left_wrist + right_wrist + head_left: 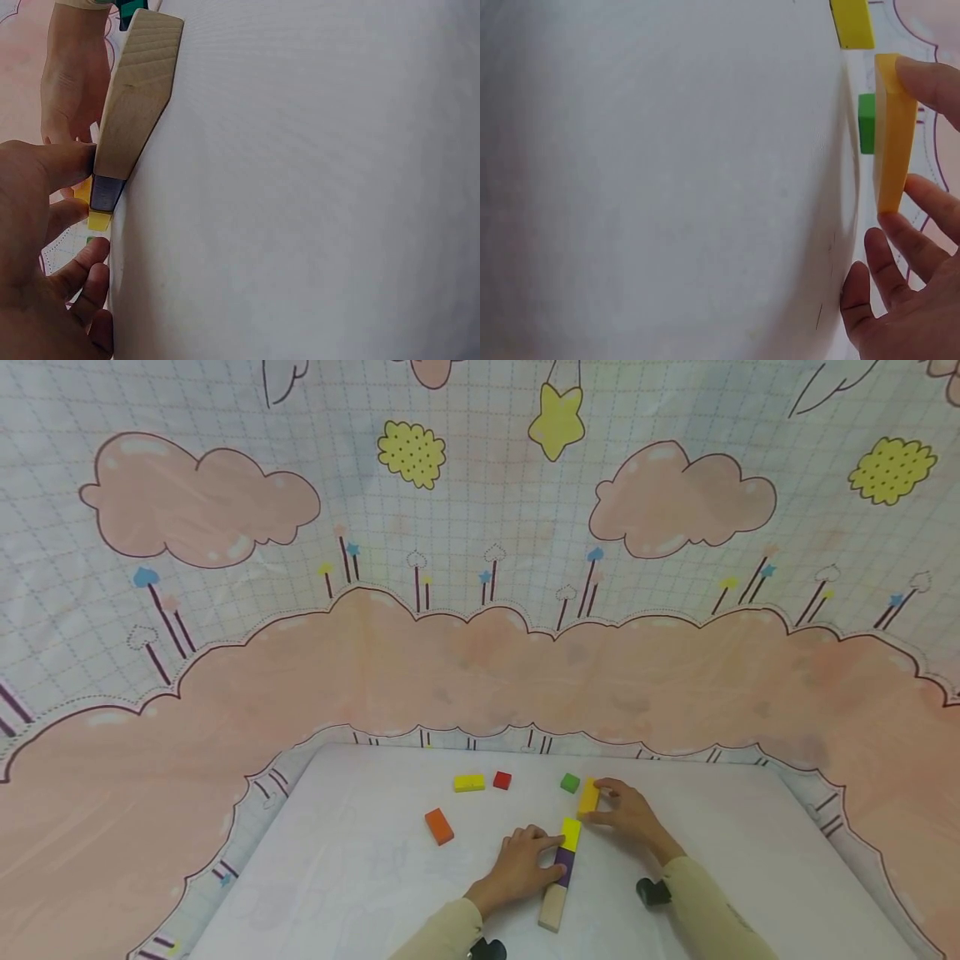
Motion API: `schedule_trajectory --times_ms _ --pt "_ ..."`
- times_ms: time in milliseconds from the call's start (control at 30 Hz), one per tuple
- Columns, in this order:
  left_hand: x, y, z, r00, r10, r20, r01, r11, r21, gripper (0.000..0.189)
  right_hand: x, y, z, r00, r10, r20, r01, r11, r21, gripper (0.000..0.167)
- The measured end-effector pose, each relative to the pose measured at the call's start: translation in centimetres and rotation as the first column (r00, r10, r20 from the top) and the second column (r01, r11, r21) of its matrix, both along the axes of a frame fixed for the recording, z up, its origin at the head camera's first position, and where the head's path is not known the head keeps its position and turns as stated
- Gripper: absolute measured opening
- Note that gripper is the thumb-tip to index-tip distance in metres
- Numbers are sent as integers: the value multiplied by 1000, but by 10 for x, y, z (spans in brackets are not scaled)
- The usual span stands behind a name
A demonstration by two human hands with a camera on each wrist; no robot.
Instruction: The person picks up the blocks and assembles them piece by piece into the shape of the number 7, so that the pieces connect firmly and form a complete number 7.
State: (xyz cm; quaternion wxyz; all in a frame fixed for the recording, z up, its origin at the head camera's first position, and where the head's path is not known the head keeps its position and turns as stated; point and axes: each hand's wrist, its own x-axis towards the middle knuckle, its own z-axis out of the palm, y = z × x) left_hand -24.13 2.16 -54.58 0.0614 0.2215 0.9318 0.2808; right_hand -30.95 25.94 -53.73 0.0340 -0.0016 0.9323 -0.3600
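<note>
A straight row of wooden blocks lies on the white table: a plain wood block (552, 907) nearest, a purple block (565, 866) in the middle, a yellow block (571, 834) at the far end. My left hand (519, 867) rests along the row's left side, thumb at the purple block and a fingertip at the yellow one. Just past the row, my right hand (632, 814) pinches an orange-yellow block (895, 142) lengthwise between thumb and fingers. That block's near end is close to the yellow block; whether they touch I cannot tell.
A green block (570, 782) sits left of the right hand. Farther left lie a red block (502, 780), a flat yellow block (469, 783) and an orange block (439, 827). A patterned cloth (480, 677) hangs behind the white table (337, 877).
</note>
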Motion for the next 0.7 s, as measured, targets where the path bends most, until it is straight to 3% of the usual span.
schedule_trajectory --times_ms 700 --pt "2 0 2 1000 -1 -6 1 1000 -6 48 -10 -8 -6 1000 -16 16 15 1000 25 78"
